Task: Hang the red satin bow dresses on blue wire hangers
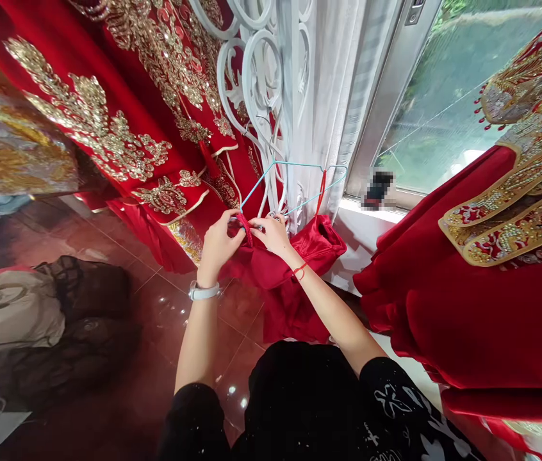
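A red satin garment (275,269) hangs from a thin light-blue wire hanger (257,184). One red strap loops over the hanger's right side. At the hanger's left corner my left hand (220,242) pinches the garment's other strap, a gathered red strip (246,229). My right hand (273,235) is on the other side of that strip, its fingers closed against it. Some of the right fingertips are hidden behind the hand. The hanger's hook catches on white scrolled metalwork (262,70) above the hands.
Red gowns with gold sequin embroidery (98,121) hang close on the left, and a beaded red outfit (444,288) on the right. A window (468,83) is behind, with a blurred dark object (377,190) on its sill. Bags (11,307) lie at the lower left above the tiled floor (156,301).
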A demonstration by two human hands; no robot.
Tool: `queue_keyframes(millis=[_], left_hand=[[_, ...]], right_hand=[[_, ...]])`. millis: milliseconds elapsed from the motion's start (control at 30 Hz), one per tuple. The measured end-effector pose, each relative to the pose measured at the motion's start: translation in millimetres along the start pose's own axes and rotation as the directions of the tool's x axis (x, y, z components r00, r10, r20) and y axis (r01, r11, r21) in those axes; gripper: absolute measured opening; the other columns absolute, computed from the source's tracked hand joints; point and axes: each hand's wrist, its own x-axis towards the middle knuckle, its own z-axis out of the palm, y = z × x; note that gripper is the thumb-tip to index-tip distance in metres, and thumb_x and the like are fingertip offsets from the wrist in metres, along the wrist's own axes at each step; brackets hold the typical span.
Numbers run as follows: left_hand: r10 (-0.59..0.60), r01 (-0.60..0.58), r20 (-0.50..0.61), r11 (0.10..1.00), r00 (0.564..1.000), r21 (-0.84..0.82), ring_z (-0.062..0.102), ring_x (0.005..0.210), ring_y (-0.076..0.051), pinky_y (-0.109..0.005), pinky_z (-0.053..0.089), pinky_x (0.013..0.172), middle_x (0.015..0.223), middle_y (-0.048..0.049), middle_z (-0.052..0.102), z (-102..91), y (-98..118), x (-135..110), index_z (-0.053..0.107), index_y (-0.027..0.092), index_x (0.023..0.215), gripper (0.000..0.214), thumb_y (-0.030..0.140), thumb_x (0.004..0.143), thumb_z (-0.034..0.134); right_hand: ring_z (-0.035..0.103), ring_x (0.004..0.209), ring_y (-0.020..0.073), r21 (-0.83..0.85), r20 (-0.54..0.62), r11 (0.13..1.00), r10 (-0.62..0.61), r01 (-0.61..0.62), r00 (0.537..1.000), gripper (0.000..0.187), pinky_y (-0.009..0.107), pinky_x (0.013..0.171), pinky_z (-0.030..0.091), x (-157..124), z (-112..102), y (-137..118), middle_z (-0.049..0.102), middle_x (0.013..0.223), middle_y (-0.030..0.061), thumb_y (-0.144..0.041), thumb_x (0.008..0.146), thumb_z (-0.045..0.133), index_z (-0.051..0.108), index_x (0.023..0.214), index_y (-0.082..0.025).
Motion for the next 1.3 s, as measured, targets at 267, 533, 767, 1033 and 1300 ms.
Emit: queue_keyframes(millis=[267,533,767,1033,1300], left_hand=[[0.021,-0.03,-0.101,0.996,0.995,-0.089,0.067,0.11,-0.025,-0.042,0.054,0.1,0.116,-0.0087,0.07,2.1,-28,-17,0.061,0.022,0.125,0.042,0.036,0.085,0.064],[0.022,-0.022,-0.012,1.0,1.0,0.012,0.071,0.094,-0.023,-0.035,0.051,0.089,0.105,-0.0054,0.077,-0.9,-7,12,0.071,0.022,0.108,0.023,0.035,0.091,0.061],[-0.003,0.003,-0.106,1.0,0.994,-0.002,0.067,0.078,-0.019,-0.03,0.047,0.077,0.088,-0.0022,0.076,5.3,-20,19,0.072,0.021,0.093,0.019,0.039,0.087,0.065],[0.019,-0.025,-0.104,0.998,0.994,-0.049,0.067,0.077,-0.019,-0.031,0.052,0.081,0.083,-0.0019,0.075,5.0,-36,39,0.072,0.02,0.085,0.019,0.037,0.077,0.067],[0.025,-0.038,-0.137,0.994,0.99,-0.098,0.069,0.081,-0.021,-0.034,0.055,0.087,0.087,-0.0042,0.076,11.2,-51,50,0.072,0.019,0.085,0.023,0.037,0.073,0.066]], right_hand=[[0.063,0.099,0.0215,-0.019,0.011,1.0,-0.001,0.001,1.0,0.025,0.04,0.11,0.024,5,1,0,0.079,0.103,0.0049,-0.027,0.101,0.057,0.076,0.118,-0.026],[0.064,0.105,0.0247,0.013,0.039,0.996,-0.094,0.094,0.995,0.023,0.049,0.117,0.027,5,7,4,0.076,0.096,0.0043,-0.015,0.086,0.068,0.08,0.104,-0.025],[0.062,0.123,0.0239,0.234,-0.553,0.966,0.222,-0.106,0.803,0.046,0.041,0.112,0.045,-35,-39,88,0.069,0.13,0.012,-0.014,0.085,0.051,0.069,0.127,-0.019],[0.074,0.099,0.0276,0.289,-0.21,0.519,0.854,-0.804,0.476,0.016,0.036,0.094,0.057,-102,-87,200,0.076,0.084,0.0114,-0.011,0.068,0.07,0.071,0.084,-0.016],[0.077,0.09,0.0203,0.698,-0.103,0.562,0.692,-0.443,0.715,0.015,0.035,0.091,0.063,-114,-153,190,0.08,0.086,0.008,-0.034,0.084,0.066,0.069,0.077,-0.021]])
